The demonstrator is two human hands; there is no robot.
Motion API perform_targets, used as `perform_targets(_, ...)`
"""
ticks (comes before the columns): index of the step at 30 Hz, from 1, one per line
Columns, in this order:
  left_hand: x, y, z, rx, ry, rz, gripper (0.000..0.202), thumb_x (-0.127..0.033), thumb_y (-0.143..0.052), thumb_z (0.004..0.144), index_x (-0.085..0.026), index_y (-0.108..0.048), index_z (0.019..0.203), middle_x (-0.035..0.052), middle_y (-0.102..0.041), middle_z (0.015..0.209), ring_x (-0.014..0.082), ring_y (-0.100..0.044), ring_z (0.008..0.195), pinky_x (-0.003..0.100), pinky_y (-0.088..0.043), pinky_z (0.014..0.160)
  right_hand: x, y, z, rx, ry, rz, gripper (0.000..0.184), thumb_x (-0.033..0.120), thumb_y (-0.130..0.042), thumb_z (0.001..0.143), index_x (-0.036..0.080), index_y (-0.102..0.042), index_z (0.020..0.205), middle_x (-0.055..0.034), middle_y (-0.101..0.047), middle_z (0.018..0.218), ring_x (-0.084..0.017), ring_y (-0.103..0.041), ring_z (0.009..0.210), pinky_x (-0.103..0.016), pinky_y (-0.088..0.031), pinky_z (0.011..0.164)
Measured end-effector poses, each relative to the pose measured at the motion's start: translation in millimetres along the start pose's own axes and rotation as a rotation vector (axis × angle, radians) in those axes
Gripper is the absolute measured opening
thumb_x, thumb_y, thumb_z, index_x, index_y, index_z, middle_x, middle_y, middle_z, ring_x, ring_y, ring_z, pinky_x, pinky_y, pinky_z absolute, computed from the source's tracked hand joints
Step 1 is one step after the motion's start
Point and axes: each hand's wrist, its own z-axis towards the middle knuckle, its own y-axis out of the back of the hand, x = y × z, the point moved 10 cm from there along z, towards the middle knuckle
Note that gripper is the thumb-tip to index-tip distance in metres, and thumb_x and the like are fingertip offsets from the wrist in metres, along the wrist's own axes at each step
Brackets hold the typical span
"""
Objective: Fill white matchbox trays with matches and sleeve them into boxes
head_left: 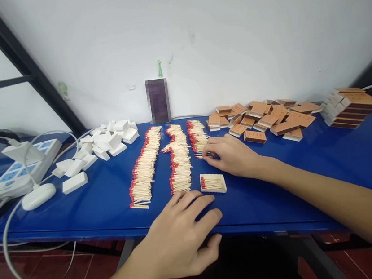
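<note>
My left hand (pixel 186 230) rests at the table's front edge, palm down, fingers spread and apart, holding nothing. Just beyond its fingertips lies a white matchbox tray (pixel 224 182), partly filled with red-headed matches. My right hand (pixel 232 155) reaches in from the right. Its thumb and fingers are pinched at the near end of the right row of matches (pixel 198 133), and the fingers partly hide what they grip. Two longer rows lie to its left: the middle row of matches (pixel 179 158) and the left row of matches (pixel 146 167).
White empty-looking trays (pixel 104 140) are heaped at the left beside a power strip (pixel 23 170) with white cables. Orange matchbox sleeves (pixel 271 117) lie piled at the back right, near stacked matchboxes (pixel 351 108). A pixelated dark rectangle (pixel 158 101) stands against the wall.
</note>
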Motion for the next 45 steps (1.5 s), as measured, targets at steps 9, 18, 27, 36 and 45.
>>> perform_targets(9,1,-1.7,0,0.012,-0.006,-0.013,0.025,-0.025,-0.056,0.090,-0.017,-0.062,0.113,0.0095,-0.063,0.125,0.0286,-0.055,0.115,0.046,-0.045,0.100,4,-2,5,0.021,-0.014,0.021,0.011,0.018,-0.056,0.092,0.019,-0.063,0.084,-0.0033,-0.069,0.087,-0.017,-0.059,0.078,-0.030,-0.029,0.068)
perform_targets(18,0,0.4,0,0.000,-0.004,-0.009,0.026,-0.026,-0.057,0.090,-0.018,-0.063,0.114,0.0095,-0.063,0.125,0.0285,-0.056,0.116,0.045,-0.046,0.101,5,-7,4,0.054,0.019,0.042,0.017,0.021,-0.053,0.097,0.019,-0.068,0.088,-0.0044,-0.070,0.090,-0.020,-0.062,0.089,-0.032,-0.031,0.074)
perform_targets(27,2,-4.6,-1,0.022,-0.005,-0.024,0.025,-0.025,-0.055,0.091,-0.017,-0.062,0.114,0.0089,-0.061,0.127,0.0283,-0.053,0.118,0.045,-0.043,0.103,5,0,3,-0.029,0.089,0.075,0.017,0.020,-0.054,0.095,0.018,-0.069,0.087,-0.0043,-0.069,0.084,-0.017,-0.060,0.079,-0.030,-0.033,0.070)
perform_targets(36,1,-3.0,-2,0.017,-0.007,-0.020,0.024,-0.025,-0.054,0.092,-0.017,-0.061,0.114,0.0087,-0.061,0.126,0.0283,-0.053,0.116,0.046,-0.043,0.100,0,19,-6,-0.158,0.196,0.014,0.019,0.020,-0.052,0.094,0.016,-0.068,0.086,-0.0063,-0.066,0.075,-0.018,-0.056,0.070,-0.030,-0.035,0.069)
perform_targets(45,1,-5.2,-3,0.022,-0.006,-0.021,0.024,-0.027,-0.054,0.093,-0.017,-0.061,0.114,0.0091,-0.060,0.129,0.0284,-0.052,0.120,0.045,-0.043,0.102,2,5,-4,-0.299,-0.047,0.398,0.017,0.017,-0.054,0.088,0.017,-0.071,0.089,0.0041,-0.054,0.055,-0.010,-0.044,0.048,-0.024,-0.035,0.054)
